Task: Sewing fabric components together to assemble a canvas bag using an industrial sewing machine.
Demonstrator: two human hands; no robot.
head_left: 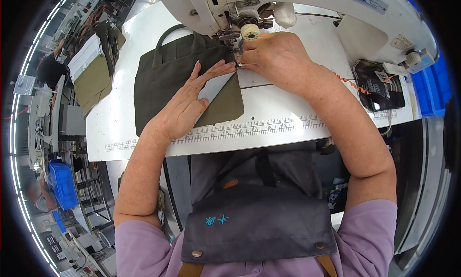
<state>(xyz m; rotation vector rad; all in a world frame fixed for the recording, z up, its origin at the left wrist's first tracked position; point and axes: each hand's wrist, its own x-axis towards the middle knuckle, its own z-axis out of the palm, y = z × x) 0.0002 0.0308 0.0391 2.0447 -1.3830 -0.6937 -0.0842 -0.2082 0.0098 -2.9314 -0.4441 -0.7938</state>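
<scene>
A dark olive fabric panel (149, 97) with two strap handles (168, 37) lies on the sewing machine table (288, 128). My left hand (182, 104) rests flat on it, fingers stretched toward the needle area. Beside that hand, a pale grey-white strip (216, 87) shows along a diagonal fold, with a lighter olive layer (228, 106) to its right. My right hand (281, 56) is closed close to the presser foot (235, 46), at the panel's right edge. Its fingertips are pressed together; what they grip is too small to make out.
The white sewing machine (307, 1) arches over the far side. A printed ruler (259, 128) runs along the near table edge. At right lies a black phone-like device (379, 87) near an orange coiled cord (353, 82). Stacked fabric pieces (91, 80) sit at left, a blue bin (62, 186) below.
</scene>
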